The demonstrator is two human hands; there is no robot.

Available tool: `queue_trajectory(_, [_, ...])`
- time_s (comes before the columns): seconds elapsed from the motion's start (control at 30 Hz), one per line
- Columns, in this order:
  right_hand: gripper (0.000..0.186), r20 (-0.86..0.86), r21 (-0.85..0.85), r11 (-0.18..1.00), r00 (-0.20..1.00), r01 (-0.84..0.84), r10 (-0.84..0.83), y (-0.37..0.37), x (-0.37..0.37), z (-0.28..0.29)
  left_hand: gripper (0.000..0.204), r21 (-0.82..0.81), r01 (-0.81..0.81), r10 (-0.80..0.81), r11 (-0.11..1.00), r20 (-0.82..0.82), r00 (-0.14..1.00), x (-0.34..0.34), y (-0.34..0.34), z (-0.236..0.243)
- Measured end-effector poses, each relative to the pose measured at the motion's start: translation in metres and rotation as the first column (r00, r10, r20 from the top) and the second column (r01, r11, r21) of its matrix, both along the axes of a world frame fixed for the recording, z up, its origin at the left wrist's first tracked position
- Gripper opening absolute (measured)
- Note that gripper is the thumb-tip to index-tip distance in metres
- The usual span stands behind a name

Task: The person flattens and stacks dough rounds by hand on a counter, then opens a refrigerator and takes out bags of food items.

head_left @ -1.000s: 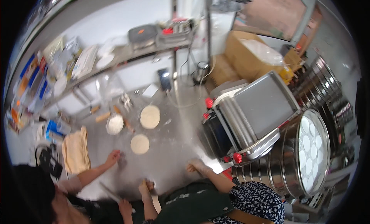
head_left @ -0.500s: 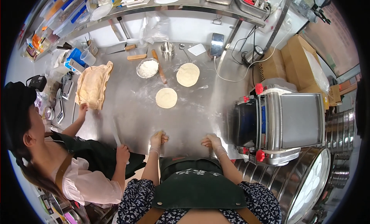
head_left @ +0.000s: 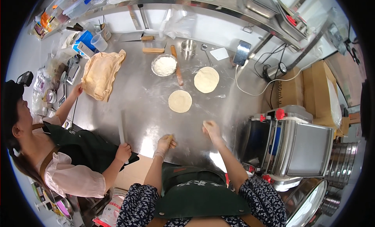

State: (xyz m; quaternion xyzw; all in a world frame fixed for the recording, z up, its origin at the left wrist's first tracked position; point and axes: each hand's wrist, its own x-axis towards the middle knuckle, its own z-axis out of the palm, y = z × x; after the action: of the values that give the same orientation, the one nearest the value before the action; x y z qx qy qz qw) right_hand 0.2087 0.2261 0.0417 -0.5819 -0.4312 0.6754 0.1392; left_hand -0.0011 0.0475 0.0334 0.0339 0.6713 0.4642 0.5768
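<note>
In the head view my left hand (head_left: 166, 142), in a thin glove, hovers low over the steel worktable (head_left: 144, 117), fingers curled; what they hold, if anything, is unclear. My right hand (head_left: 211, 128) is higher and further right, fingers also curled around something I cannot make out, if anything. Beyond them lie two pale dough rounds (head_left: 179, 101) (head_left: 206, 80). A bowl of white flour (head_left: 163, 65), a wooden rolling pin (head_left: 179, 74), a metal cup (head_left: 189, 47) and a spoon (head_left: 206, 50) sit behind the rounds. A large folded dough slab (head_left: 101, 74) rests at the left.
At left a co-worker (head_left: 70, 164) holds a long pale bar (head_left: 122, 125) and reaches toward the slab. A dough-rolling machine (head_left: 300, 149) stands right, below cardboard boxes (head_left: 316, 90). A steel shelf (head_left: 230, 12), phone (head_left: 242, 51), cable and knife (head_left: 136, 39) are at the back.
The view has turned and settled. My right hand has risen forward from the table's near edge, while my left stays low. The co-worker's reaching hand has moved up the slab's side.
</note>
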Motion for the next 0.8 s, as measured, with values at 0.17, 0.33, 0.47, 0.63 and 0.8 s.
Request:
queue_trajectory(0.17, [0.053,0.258,0.521,0.815,0.957,-0.252,0.131,0.08,-0.126,0.025,0.025,-0.01,-0.001,0.001,1.0,0.023,1.0,-0.002,-0.007,-0.007])
queue_trajectory(0.33, [0.063,0.448,0.585,0.713,0.887,-0.387,0.113,0.157,-0.21,0.009,0.023,-0.077,0.062,-0.055,0.995,0.078,0.995,-0.001,0.006,-0.013])
queue_trajectory(0.47, [0.061,0.573,0.608,0.605,0.812,-0.514,0.114,0.17,-0.266,0.004,0.018,-0.122,0.02,-0.008,0.992,0.104,0.995,-0.014,0.006,-0.02])
queue_trajectory(0.63, [0.045,0.639,0.557,0.635,0.764,-0.535,0.083,0.192,-0.27,-0.006,0.01,0.024,0.182,-0.11,0.983,-0.719,0.687,-0.069,0.103,-0.002])
queue_trajectory(0.8, [0.036,0.369,0.505,0.803,0.92,-0.317,0.131,0.142,-0.19,0.033,0.016,-0.055,0.419,-0.209,0.906,-0.919,0.333,-0.102,0.182,-0.01])
